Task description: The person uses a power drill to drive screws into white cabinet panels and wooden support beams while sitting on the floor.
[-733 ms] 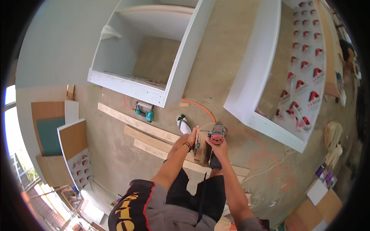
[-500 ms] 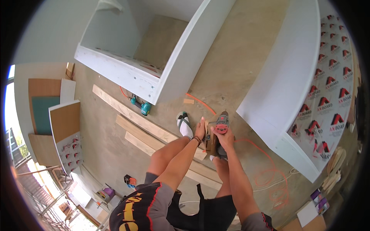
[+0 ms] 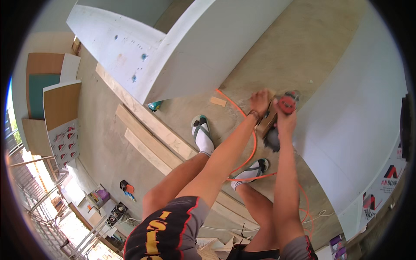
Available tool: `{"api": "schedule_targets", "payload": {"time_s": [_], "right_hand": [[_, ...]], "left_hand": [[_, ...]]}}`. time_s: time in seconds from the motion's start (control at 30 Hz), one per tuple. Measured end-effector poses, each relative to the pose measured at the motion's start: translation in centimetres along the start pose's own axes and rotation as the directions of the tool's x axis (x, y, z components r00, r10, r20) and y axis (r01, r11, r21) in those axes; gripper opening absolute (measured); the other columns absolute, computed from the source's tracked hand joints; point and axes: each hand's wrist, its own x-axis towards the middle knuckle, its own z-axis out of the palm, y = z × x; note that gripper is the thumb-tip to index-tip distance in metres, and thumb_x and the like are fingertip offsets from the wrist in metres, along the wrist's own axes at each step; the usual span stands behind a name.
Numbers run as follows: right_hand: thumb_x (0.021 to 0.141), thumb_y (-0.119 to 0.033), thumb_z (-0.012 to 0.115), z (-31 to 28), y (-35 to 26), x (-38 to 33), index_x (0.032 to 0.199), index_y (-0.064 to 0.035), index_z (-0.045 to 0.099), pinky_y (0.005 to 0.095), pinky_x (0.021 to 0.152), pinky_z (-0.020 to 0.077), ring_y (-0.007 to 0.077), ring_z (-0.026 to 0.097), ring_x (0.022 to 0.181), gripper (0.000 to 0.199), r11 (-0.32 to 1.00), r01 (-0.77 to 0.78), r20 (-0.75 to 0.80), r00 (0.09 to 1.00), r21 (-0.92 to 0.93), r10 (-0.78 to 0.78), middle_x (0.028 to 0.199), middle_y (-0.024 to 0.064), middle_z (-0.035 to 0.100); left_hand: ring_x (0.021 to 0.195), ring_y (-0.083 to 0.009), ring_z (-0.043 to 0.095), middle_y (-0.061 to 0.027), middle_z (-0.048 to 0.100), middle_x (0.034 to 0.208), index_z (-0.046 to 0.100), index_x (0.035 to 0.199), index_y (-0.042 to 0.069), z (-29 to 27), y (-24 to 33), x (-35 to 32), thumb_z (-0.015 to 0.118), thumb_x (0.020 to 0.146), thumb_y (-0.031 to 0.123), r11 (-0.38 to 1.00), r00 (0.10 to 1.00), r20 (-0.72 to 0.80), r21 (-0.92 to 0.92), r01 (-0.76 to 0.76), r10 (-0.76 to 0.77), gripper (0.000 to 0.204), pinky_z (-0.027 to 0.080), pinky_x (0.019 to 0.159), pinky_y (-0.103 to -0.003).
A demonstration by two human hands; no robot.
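My right hand is closed round a red and grey power tool, which looks like a circular saw. A dark round part shows at its near end, and a brown plate runs along its left side. At the far end of that plate is my left hand, its fingers stretched out and slightly blurred. Whether they touch the tool is hard to tell. An orange hose passes just under my left forearm.
A white panel cabinet stands ahead, and a large white curved panel is on the right. Long wooden boards lie on the floor to the left, near my sandalled feet. A small wood offcut lies by the cabinet.
Both hands and the power tool have moved forward and to the right, away from my feet. The tool has tilted, and my view has shifted closer to the cabinet.
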Motion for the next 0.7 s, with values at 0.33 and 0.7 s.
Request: {"api": "schedule_targets", "payload": {"time_s": [0.33,0.7], "right_hand": [[0.083,-0.036,0.078,-1.7,-0.9,5.9,0.115,-0.0095,0.061,0.0298,0.045,0.0475,0.015,0.058,0.071,0.045,0.966,0.116,-0.102,0.99,0.23,-0.095,0.09,0.0053,0.063],[0.089,-0.038,0.074,-8.4,-18.6,-19.3,0.129,-0.0072,0.045,0.0376,0.054,0.0499,0.0271,0.066,0.099,0.058,0.805,-0.414,0.419,0.878,0.425,0.23,0.114,0.0148,0.066]], "left_hand": [[0.115,-0.028,0.061,-0.0154,0.062,0.124,0.052,0.133,-0.003,-3.1,2.7,-3.8,0.047,0.101,0.038,0.617,0.995,0.1,-0.783,0.073,0.008,0.052,0.046,0.1,-0.035],[0.1,-0.0289,0.06,-0.0166,0.061,0.111,0.053,0.125,0.002,-34.2,-4.2,-23.9,0.044,0.091,0.07,-0.126,0.766,-0.071,-0.972,-0.196,-0.639,0.076,0.051,0.09,-0.044]]}}
